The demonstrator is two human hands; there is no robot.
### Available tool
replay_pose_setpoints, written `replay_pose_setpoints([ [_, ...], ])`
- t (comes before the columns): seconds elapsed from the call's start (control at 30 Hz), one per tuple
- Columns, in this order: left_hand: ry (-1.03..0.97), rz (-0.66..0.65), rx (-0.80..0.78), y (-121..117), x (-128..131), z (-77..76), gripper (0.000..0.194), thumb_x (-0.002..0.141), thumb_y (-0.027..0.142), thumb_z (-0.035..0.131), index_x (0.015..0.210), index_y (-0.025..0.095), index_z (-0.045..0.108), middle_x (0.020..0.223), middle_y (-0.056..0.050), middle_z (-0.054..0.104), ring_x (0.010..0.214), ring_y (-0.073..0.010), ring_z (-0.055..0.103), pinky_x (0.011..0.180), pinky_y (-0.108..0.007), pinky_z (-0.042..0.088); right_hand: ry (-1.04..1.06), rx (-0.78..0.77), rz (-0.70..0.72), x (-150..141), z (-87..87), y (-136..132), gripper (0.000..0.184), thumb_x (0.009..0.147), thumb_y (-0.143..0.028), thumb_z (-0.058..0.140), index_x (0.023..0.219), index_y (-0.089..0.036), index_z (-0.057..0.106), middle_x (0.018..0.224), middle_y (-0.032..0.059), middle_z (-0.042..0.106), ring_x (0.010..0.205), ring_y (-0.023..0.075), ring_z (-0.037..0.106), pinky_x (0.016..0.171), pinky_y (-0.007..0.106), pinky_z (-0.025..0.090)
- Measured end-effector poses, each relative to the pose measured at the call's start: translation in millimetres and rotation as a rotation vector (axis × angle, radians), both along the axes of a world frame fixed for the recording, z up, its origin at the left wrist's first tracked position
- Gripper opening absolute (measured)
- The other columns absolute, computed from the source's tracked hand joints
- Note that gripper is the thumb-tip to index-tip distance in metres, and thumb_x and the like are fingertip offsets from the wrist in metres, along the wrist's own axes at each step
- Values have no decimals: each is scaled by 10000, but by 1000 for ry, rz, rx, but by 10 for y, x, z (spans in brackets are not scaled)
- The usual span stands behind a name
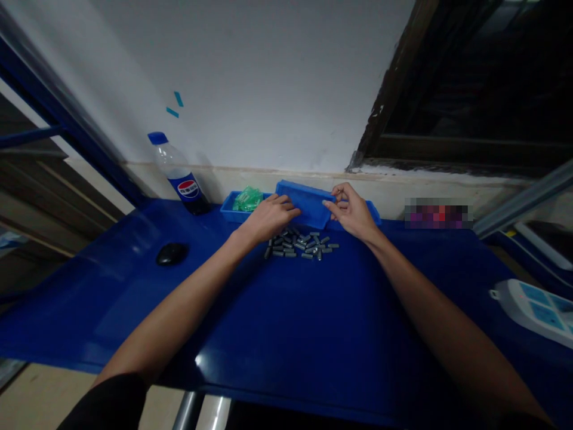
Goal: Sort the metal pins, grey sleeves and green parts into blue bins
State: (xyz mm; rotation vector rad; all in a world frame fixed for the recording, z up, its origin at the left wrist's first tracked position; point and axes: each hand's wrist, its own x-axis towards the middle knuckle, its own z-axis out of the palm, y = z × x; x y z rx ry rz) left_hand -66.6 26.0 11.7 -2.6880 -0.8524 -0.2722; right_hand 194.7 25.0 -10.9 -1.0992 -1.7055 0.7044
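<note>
A blue plastic bin point(308, 205) is tilted up at the back of the table, close to the wall. My right hand point(353, 210) pinches its right edge between thumb and fingers. At the bin's left side, the fingers of my left hand point(274, 216) are curled against it; the fingertips are partly hidden. Small grey metallic cylinders point(298, 243) lie in a loose pile on the table just below the bin. Left of it, a second blue bin point(228, 214) holds green, thin plastic-looking pieces point(248, 199). Another blue bin point(373, 213) shows partly behind my right hand.
A Pepsi bottle point(185, 182) stands by the wall, left of the bins. A black computer mouse point(172, 254) lies on the blue tabletop point(286, 334). To the right are a white and light-blue plastic case point(537, 307) and a pixelated patch near the wall.
</note>
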Motion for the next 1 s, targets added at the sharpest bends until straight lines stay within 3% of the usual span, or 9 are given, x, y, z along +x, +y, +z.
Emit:
replay_pose_setpoints([
  [0.17,35,23,4,63,-33,-138,173,970,100,547,979,115,719,942,-144,733,912,-245,668,828,-347,501,67,-35,24,72,-62,69,389,884,-460,725,1166,-288,520,842,-19,622,669,165,675,664,336,590],
  [0.3,-17,23,-19,84,-29,-192,249,981,85,493,1067,117,725,969,-128,735,920,-228,686,834,-333,512,76,-121,25,151,-103,100,511,833,-375,782,1285,-282,562,1088,75,725,783,199,736,787,398,636],
  [0.43,-69,50,-54,80,27,-235,315,986,89,469,1157,120,731,990,-127,743,924,-233,701,832,-339,522,-3,-113,11,216,-102,114,445,827,-276,758,1255,-234,641,1238,126,726,841,202,750,884,427,625],
  [0.6,-111,103,-105,43,59,-218,340,965,79,466,1140,118,755,981,-143,743,892,-240,708,797,-342,529,-464,31,-11,351,35,60,236,813,-255,774,1046,-232,740,976,72,777,865,240,724,819,406,575],
  [0.7,-111,42,-182,56,19,-174,345,973,102,474,1164,136,759,1005,-135,747,898,-219,716,809,-319,535,-696,-11,24,472,96,37,206,762,-278,834,947,-237,755,806,22,744,721,211,680,694,349,513],
  [0.87,-124,-22,-271,90,-48,-134,326,997,155,499,1188,153,763,1092,-127,760,967,-223,732,852,-312,542,-839,15,74,642,42,112,160,669,-181,865,740,-241,736,697,-4,681,623,175,591,599,326,422],
  [1.0,-177,29,-245,76,-8,-191,338,996,143,497,1205,145,763,1092,-141,763,966,-232,741,843,-311,554,-855,-20,106,734,41,164,134,694,-142,829,681,-235,735,669,15,671,630,189,592,618,346,419],
])
